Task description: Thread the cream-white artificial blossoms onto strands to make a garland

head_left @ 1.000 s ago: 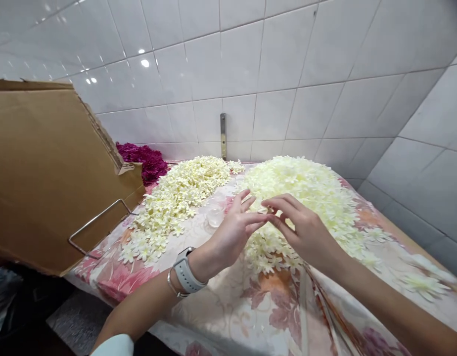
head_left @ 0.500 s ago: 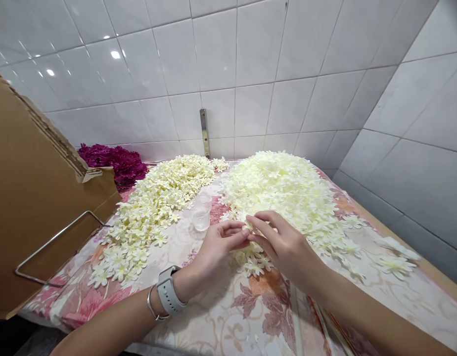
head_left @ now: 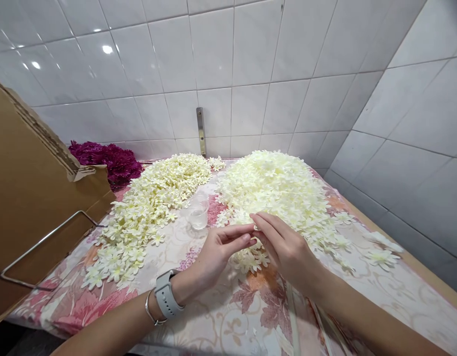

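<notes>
My left hand (head_left: 215,254) and my right hand (head_left: 282,244) meet fingertip to fingertip just above the near edge of a big heap of cream fabric flowers (head_left: 280,190). Both pinch something small between thumb and fingers, probably one cream flower; it is too hidden to name. A grey smartwatch and a thin bangle sit on my left wrist (head_left: 163,299). A second, flatter spread of cream flowers (head_left: 150,210) lies to the left. A small clear cup (head_left: 198,216) stands between the two piles, just beyond my left hand.
A floral cloth (head_left: 232,316) covers the table. Dark magenta flowers (head_left: 110,160) lie at the back left by the tiled wall. A cardboard sheet (head_left: 31,198) with a metal wire handle (head_left: 46,242) leans along the left. Stray flowers (head_left: 380,254) lie at the right.
The view has shifted left and down. My hands have come lower and nearer to the front edge of the big heap, still pinched together at the fingertips.
</notes>
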Demonstrator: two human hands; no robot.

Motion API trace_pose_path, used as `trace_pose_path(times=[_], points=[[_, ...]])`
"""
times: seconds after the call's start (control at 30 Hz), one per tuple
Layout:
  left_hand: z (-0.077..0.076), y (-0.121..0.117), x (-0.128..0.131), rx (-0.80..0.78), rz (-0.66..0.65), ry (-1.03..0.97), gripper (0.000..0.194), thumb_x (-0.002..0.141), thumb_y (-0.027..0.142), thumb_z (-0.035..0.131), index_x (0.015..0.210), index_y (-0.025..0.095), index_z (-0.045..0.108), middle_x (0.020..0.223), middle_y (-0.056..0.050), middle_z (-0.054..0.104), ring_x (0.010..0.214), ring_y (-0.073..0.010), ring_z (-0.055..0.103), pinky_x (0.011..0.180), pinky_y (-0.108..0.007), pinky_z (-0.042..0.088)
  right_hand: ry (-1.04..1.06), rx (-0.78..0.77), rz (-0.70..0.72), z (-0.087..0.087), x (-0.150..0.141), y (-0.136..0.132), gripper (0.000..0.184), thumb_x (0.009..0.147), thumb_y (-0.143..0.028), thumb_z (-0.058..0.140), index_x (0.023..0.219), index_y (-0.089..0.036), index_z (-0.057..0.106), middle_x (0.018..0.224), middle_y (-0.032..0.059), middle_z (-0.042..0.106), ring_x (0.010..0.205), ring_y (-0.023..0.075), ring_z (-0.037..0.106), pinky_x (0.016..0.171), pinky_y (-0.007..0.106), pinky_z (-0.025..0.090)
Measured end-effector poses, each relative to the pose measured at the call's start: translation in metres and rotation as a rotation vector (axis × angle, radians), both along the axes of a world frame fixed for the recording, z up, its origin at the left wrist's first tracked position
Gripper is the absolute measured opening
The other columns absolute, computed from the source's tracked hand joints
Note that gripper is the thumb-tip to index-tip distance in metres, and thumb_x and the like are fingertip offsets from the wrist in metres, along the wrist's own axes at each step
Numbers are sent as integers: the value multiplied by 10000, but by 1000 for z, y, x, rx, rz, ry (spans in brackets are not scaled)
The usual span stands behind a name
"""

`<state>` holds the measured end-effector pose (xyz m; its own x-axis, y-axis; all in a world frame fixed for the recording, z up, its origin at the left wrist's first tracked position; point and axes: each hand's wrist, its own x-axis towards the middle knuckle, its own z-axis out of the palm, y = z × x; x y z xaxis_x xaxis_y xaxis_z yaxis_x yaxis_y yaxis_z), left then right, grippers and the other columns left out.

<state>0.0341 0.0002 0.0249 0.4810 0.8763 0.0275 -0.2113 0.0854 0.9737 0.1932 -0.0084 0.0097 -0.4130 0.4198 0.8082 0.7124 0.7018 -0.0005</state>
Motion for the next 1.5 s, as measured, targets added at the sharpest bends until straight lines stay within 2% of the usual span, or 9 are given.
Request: trace_pose_path(times=[0.2, 0.33, 0.57, 0.67, 0.73, 0.83, 1.07, 1.23, 1.5], points=[[0, 10, -3, 184, 228, 144, 172, 768, 203, 606, 918, 160, 679, 946, -72, 692, 933, -199, 624, 820, -330, 504, 218, -179, 36, 10, 10, 3, 127, 841, -116, 550, 948, -155, 604, 881, 84, 669, 784, 169, 640, 672, 265, 527], [-5, 9, -1, 191, 213, 174, 173, 775, 179, 570, 933, 160, 640, 866, -57, 667, 863, -173, 621, 738, -289, 516, 284, -265, 46, 9, 12, 5, 37, 840, -166, 560, 842, -158, 596, 710, 28, 632, 597, 118, 579, 540, 224, 452], [-11, 4, 2, 165, 206, 185, 224, 796, 228, 567, 1017, 187, 566, 874, -48, 638, 821, -163, 606, 680, -264, 503, 332, -435, -37, 4, 11, 9, 433, 860, -248, 508, 502, -194, 270, 455, -74, 240, 407, 58, 261, 408, 225, 221], [-12, 2, 3, 160, 151, 184, 177, 809, 300, 570, 946, 190, 588, 843, -33, 621, 808, -161, 600, 662, -253, 501, 325, -445, -25, 4, 9, 8, 443, 864, -258, 511, 488, -188, 288, 450, -71, 255, 411, 60, 276, 415, 221, 234], [-12, 0, 3, 159, 130, 182, 201, 821, 355, 550, 864, 171, 619, 815, -38, 616, 799, -161, 596, 664, -252, 500, 293, -444, 10, 3, 7, 6, 347, 876, -245, 502, 543, -177, 432, 489, -49, 397, 458, 73, 385, 456, 212, 306], [-12, -1, 5, 111, 122, 156, 334, 849, 420, 482, 800, 136, 651, 787, -67, 635, 754, -164, 600, 663, -262, 500, 216, -366, 71, 0, 3, 5, 164, 901, -184, 449, 828, -157, 594, 649, 18, 571, 575, 113, 526, 527, 223, 405], [-10, 0, 3, 104, 103, 140, 293, 809, 403, 562, 856, 141, 684, 837, -77, 672, 800, -186, 615, 737, -298, 488, 57, -180, 232, -5, 4, 9, 359, 896, -95, 395, 1233, -191, 471, 993, 117, 605, 909, 184, 590, 712, 312, 525], [-12, 2, 3, 6, 152, 71, 250, 784, 371, 605, 703, 139, 653, 728, -43, 636, 709, -145, 593, 701, -263, 473, 115, -160, 146, -1, 3, 5, 366, 852, -124, 522, 1211, -178, 472, 1089, 130, 592, 1038, 220, 558, 852, 383, 506], [-10, -1, 4, 126, 92, 111, 296, 821, 388, 551, 741, 134, 680, 783, -64, 663, 762, -173, 602, 759, -296, 475, 35, -114, 54, -7, -3, 6, 313, 886, -120, 465, 1199, -115, 461, 939, 130, 638, 875, 214, 600, 704, 341, 530]])
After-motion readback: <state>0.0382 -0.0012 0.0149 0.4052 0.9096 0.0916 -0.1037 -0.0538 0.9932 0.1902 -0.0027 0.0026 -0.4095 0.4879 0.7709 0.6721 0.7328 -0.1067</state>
